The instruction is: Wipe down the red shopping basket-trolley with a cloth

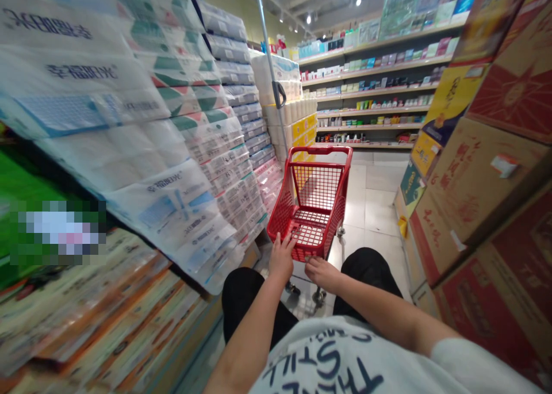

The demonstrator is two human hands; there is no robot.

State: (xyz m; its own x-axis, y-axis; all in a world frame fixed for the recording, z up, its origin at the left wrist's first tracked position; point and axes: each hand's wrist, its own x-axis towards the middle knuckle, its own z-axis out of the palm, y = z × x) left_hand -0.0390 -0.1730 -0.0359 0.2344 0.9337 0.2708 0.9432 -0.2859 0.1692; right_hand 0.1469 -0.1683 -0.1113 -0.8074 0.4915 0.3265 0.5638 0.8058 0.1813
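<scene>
A small red shopping cart (pixel 314 198) stands in front of me on wheels, its handle at the far side and its mesh basket holding nothing that I can see. At the basket's near left corner, my left hand (pixel 282 260) has its fingers hooked over the rim. My right hand (pixel 322 273) is lower, with curled fingers against the near end of the basket; their tips are partly hidden. Both forearms reach forward between my bent knees, in black trousers.
Stacked tissue packs (pixel 150 146) rise on my left, with paler rolls (pixel 284 115) behind them. Cardboard boxes (pixel 478 181) are piled on my right. Shelves of small goods (pixel 375 89) line the back. A metal pole (pixel 268 54) stands beyond the cart. White floor tiles (pixel 379 204) show between the piles.
</scene>
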